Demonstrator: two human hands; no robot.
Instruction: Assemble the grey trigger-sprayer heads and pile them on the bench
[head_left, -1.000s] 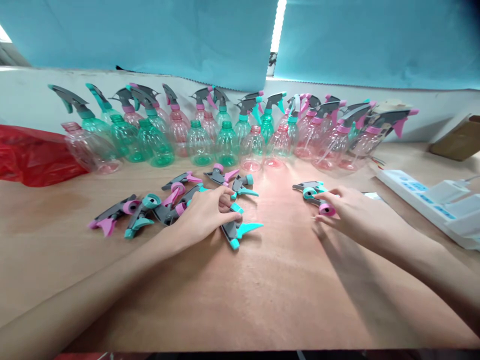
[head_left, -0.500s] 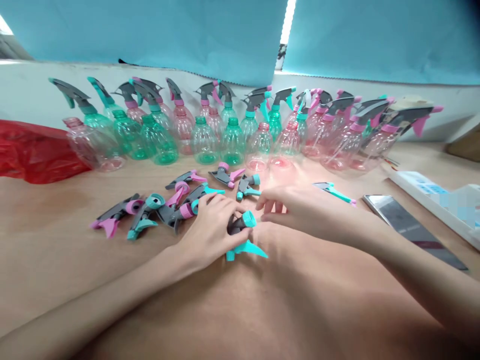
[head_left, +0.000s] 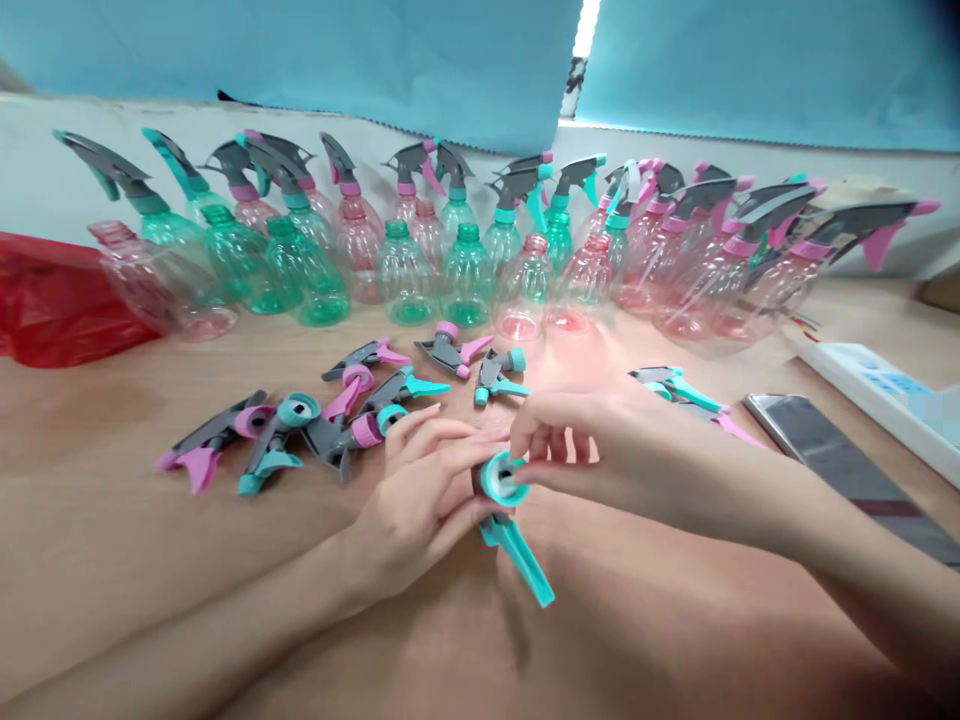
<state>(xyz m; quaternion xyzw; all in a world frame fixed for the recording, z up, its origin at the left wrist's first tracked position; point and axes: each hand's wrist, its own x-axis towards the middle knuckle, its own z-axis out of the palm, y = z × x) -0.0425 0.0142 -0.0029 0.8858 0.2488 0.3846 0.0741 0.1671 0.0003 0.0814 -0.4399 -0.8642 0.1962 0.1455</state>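
Wrapped around a grey and teal spray trigger head (head_left: pixel 521 562) is my left hand (head_left: pixel 409 505); the collar faces up toward me and the teal lever points down right. My right hand (head_left: pixel 600 440) is pinched at the right rim of that collar, thumb and finger together over its opening. Something small and whitish shows inside the collar by the thumb; whether the fingers hold it I cannot tell. Left of my left hand lie several loose trigger heads, among them a teal one (head_left: pixel 279 440) and a pink one (head_left: pixel 214 440).
Clear green bottles (head_left: pixel 466 275) and pink bottles (head_left: pixel 525 285) stand along the wall, several with trigger heads on. A red plastic bag (head_left: pixel 67 305) lies far left. To the right are a phone (head_left: pixel 847 470), a white tray (head_left: pixel 877 400) and more trigger heads (head_left: pixel 682 390).
My right hand has closed in on the collar, its fingertips now touching the rim. My left hand has turned the trigger head so its opening faces me. The view has shifted slightly.
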